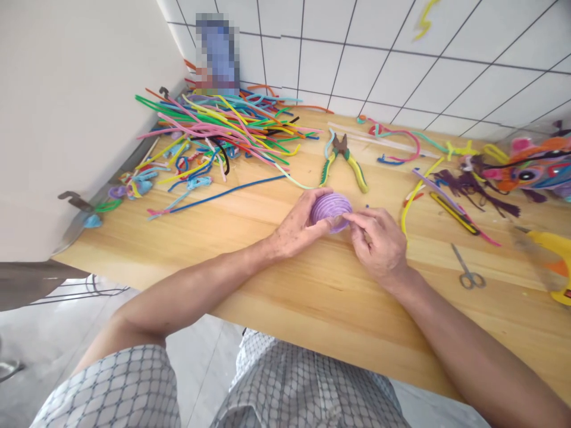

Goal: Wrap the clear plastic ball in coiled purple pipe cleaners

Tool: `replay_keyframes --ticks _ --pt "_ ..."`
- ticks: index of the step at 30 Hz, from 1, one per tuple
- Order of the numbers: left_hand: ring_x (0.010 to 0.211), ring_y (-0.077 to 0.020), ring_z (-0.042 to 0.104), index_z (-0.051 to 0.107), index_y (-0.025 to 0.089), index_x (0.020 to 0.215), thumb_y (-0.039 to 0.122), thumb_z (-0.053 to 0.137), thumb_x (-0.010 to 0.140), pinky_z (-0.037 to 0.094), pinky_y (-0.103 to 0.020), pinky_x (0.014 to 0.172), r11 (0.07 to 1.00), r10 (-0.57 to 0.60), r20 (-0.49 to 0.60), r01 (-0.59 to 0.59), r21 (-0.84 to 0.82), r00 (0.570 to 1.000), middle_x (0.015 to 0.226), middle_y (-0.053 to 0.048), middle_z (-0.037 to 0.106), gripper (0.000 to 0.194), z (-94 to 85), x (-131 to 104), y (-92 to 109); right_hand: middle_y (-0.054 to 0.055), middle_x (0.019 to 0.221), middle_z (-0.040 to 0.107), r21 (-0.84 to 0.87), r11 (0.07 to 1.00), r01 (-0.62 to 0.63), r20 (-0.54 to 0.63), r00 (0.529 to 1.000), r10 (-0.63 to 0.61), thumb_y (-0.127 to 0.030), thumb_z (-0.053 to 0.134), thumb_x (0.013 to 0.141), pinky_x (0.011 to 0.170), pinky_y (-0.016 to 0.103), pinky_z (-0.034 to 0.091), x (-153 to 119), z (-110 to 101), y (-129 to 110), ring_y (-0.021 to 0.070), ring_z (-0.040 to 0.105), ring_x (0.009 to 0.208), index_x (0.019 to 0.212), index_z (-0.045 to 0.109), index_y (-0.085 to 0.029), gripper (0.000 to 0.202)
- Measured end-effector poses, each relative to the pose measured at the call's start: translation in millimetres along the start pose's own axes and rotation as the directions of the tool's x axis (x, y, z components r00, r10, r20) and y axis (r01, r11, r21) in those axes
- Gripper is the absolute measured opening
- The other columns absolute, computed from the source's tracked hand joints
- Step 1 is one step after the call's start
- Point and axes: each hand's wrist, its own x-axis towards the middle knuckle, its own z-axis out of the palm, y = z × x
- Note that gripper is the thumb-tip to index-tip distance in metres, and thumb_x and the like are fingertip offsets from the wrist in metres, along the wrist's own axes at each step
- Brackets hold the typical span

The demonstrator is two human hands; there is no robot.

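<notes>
A round purple coil of wound pipe cleaner [331, 208] is held just above the wooden table. My left hand [298, 223] closes around its left side, thumb across the near edge and fingers behind it. At the coil's right edge, my right hand [377, 241] has its index finger and thumb together, the other fingers curled. Whether a strand end sits in that pinch is too small to make out. Pliers with green and yellow handles [342, 163] lie just beyond the coil.
A heap of coloured pipe cleaners [232, 128] lies at the back left. To the right are small scissors [466, 270], a yellow utility knife [454, 213], a yellow glue gun [551, 255] and a colourful pipe-cleaner figure [530, 172]. A tiled wall [370, 53] stands behind.
</notes>
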Motion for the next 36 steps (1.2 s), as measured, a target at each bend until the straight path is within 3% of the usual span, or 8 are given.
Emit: replay_keyframes --ticks 8,13,19,25,36 --pt "0.143 -0.0322 0.059 0.050 0.019 0.144 0.050 0.072 0.095 0.049 -0.050 0.123 1.000 0.021 -0.041 -0.021 0.004 0.999 0.151 -0.018 0.060 0.062 3.2 1.8 -4.6 0.004 0.103 0.076 -0.006 1.000 -0.009 -0.003 1.000 0.009 0.000 0.060 0.093 0.080 0.033 0.063 0.9 -2.6 -1.8 0.0192 0.074 0.089 0.128 0.073 -0.029 0.048" --pt "0.144 -0.0326 0.058 0.051 0.016 0.144 0.051 0.072 0.094 0.049 -0.049 0.124 1.000 -0.009 -0.008 0.009 -0.030 1.000 0.153 -0.019 0.058 0.065 1.7 2.4 -0.7 0.004 0.101 0.075 0.005 1.000 -0.019 -0.024 1.000 0.019 0.000 0.061 0.092 0.079 0.032 0.062 0.7 -1.8 -1.5 0.0191 0.073 0.088 0.125 0.075 -0.029 0.046" --pt "0.150 -0.0313 0.053 0.049 0.017 0.149 0.047 0.052 0.104 0.038 -0.053 0.133 0.998 -0.035 0.025 0.036 -0.043 0.999 0.157 -0.017 0.057 0.055 -1.6 1.5 -1.7 0.004 0.102 0.076 -0.004 1.000 -0.025 -0.020 0.999 0.025 0.000 0.060 0.092 0.077 0.030 0.062 -0.5 -1.6 -1.0 0.0184 0.073 0.087 0.125 0.076 -0.029 0.046" --pt "0.154 -0.0355 0.049 0.045 0.018 0.156 0.046 0.065 0.096 0.039 -0.055 0.133 1.000 0.008 0.076 -0.008 0.002 0.997 0.163 -0.018 0.050 0.068 -4.6 0.1 -3.2 0.004 0.100 0.077 -0.025 0.999 -0.019 -0.015 1.000 0.019 0.000 0.062 0.091 0.077 0.032 0.063 0.2 -3.2 -0.4 0.0193 0.074 0.087 0.127 0.076 -0.030 0.049" --pt "0.155 -0.0336 0.049 0.044 0.019 0.157 0.053 0.063 0.101 0.039 -0.053 0.134 1.000 -0.012 0.059 0.011 0.020 0.998 0.164 -0.018 0.050 0.068 -1.6 -1.2 -0.5 0.003 0.100 0.077 -0.052 0.998 -0.030 0.000 1.000 0.030 -0.003 0.060 0.093 0.074 0.031 0.062 0.0 -3.3 -1.0 0.0185 0.074 0.086 0.121 0.076 -0.030 0.042"
